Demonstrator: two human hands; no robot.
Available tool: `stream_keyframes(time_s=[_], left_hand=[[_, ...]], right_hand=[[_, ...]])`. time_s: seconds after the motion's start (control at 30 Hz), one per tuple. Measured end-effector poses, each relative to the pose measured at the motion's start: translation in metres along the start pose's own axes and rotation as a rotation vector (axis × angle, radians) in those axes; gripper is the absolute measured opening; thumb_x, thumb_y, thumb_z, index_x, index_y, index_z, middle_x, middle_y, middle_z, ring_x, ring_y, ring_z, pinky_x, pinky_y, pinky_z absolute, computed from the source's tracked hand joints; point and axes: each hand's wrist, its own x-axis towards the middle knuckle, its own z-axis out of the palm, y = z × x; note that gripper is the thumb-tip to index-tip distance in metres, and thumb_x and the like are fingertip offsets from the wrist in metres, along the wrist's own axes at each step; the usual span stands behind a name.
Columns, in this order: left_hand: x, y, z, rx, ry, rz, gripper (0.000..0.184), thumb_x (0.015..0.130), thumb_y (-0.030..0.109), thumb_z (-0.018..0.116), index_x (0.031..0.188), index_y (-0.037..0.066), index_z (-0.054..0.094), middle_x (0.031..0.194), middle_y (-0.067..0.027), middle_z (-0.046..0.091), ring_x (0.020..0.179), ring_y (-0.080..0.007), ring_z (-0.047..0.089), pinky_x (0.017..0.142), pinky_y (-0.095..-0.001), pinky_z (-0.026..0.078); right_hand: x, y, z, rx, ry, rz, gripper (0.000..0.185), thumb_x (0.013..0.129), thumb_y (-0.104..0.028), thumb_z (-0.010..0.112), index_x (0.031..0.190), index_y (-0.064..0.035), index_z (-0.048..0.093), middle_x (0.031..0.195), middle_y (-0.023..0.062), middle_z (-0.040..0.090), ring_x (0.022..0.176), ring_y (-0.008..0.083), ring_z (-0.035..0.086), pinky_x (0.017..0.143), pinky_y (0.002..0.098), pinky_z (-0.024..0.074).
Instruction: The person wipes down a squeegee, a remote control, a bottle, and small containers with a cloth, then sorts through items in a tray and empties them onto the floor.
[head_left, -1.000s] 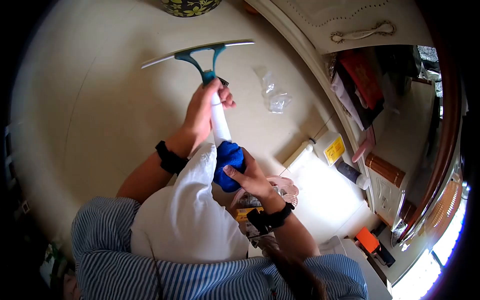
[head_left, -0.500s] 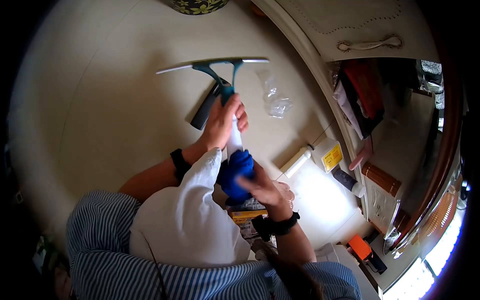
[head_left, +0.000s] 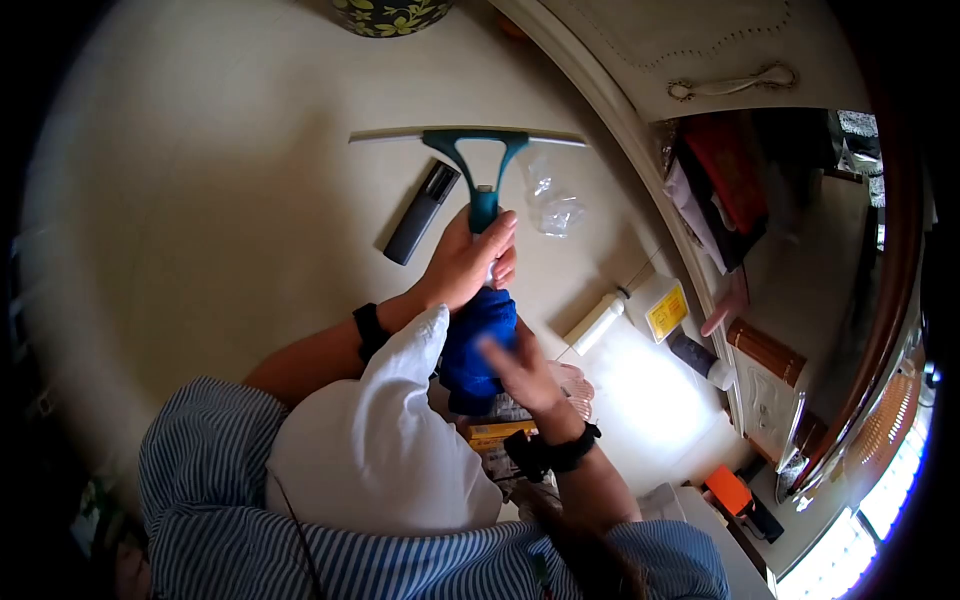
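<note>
My left hand point(head_left: 468, 262) is wrapped round the neck of a squeegee point(head_left: 484, 200), whose teal head and long thin blade point away from me. A bunched blue cloth point(head_left: 478, 345) surrounds the lower handle, just below that hand. My right hand point(head_left: 528, 372) is closed on the cloth from the right side, its fingers smeared by motion. Most of the white handle is hidden under the cloth. On the floor beside the squeegee's head lies a dark grey oblong object point(head_left: 420, 215), and crumpled clear plastic point(head_left: 556, 213) is to its right.
Along the right stands a cream cabinet point(head_left: 630, 120) with an open compartment holding dark and red cloth items. A white cylinder point(head_left: 595, 323), a yellow-labelled container point(head_left: 664, 315) and a dark jar point(head_left: 695, 355) sit near its base. A floral pot point(head_left: 392, 15) is at the top.
The squeegee and my left hand have shifted right and slightly down, and the blade has turned a little. The cloth sits closer to my left hand, covering more of the handle.
</note>
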Motion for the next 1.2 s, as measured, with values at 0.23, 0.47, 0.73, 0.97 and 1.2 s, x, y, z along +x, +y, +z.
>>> stream_keyframes(time_s=[0.23, 0.47, 0.73, 0.97, 1.2], left_hand=[[-0.022, 0.004, -0.020, 0.430, -0.006, 0.081, 0.011, 0.096, 0.013, 0.054, 0.093, 0.009, 0.044, 0.068, 0.0018, 0.044, 0.053, -0.0076, 0.044, 0.046, -0.0245, 0.037], [-0.027, -0.002, -0.004, 1.147, -0.443, -0.082, 0.033, 0.089, 0.027, 0.062, 0.104, 0.001, 0.049, 0.078, -0.0188, 0.061, 0.074, -0.0331, 0.063, 0.069, -0.0406, 0.047], [-0.033, 0.001, -0.018, 1.285, -0.728, -0.289, 0.033, 0.088, 0.029, 0.060, 0.104, 0.001, 0.051, 0.083, -0.0210, 0.064, 0.076, -0.0372, 0.064, 0.070, -0.0422, 0.048], [-0.034, -0.003, -0.017, 1.139, -0.788, -0.241, 0.040, 0.088, 0.036, 0.061, 0.105, 0.001, 0.052, 0.077, -0.0204, 0.064, 0.071, -0.0379, 0.063, 0.067, -0.0419, 0.048], [-0.035, -0.016, -0.013, 1.294, -0.921, -0.340, 0.041, 0.086, 0.037, 0.062, 0.104, 0.001, 0.054, 0.080, -0.0220, 0.064, 0.074, -0.0398, 0.063, 0.067, -0.0425, 0.048]], right_hand=[[-0.019, -0.014, -0.059, -0.305, 0.187, -0.077, 0.031, 0.089, -0.005, 0.062, 0.118, 0.0037, 0.054, 0.101, 0.0067, 0.064, 0.090, 0.0114, 0.060, 0.080, 0.0279, 0.0513], [0.008, -0.091, -0.027, -0.467, 0.368, -0.718, 0.058, 0.088, -0.002, 0.050, 0.142, -0.0004, 0.029, 0.133, 0.0175, 0.047, 0.123, 0.0255, 0.046, 0.103, 0.0364, 0.0373], [0.028, -0.111, -0.039, -0.788, 0.182, -0.460, 0.048, 0.076, -0.006, 0.064, 0.121, -0.0025, 0.049, 0.093, 0.0207, 0.065, 0.081, 0.0375, 0.065, 0.073, 0.0376, 0.0516], [-0.002, -0.073, -0.094, -0.307, 0.218, -0.103, 0.038, 0.091, -0.011, 0.061, 0.125, -0.0020, 0.046, 0.100, 0.0078, 0.062, 0.089, 0.0119, 0.059, 0.077, 0.0270, 0.0502], [0.018, -0.116, -0.044, -0.354, 0.212, -0.343, 0.039, 0.089, -0.011, 0.064, 0.123, 0.0007, 0.048, 0.096, 0.0100, 0.063, 0.087, 0.0144, 0.062, 0.079, 0.0278, 0.0506]])
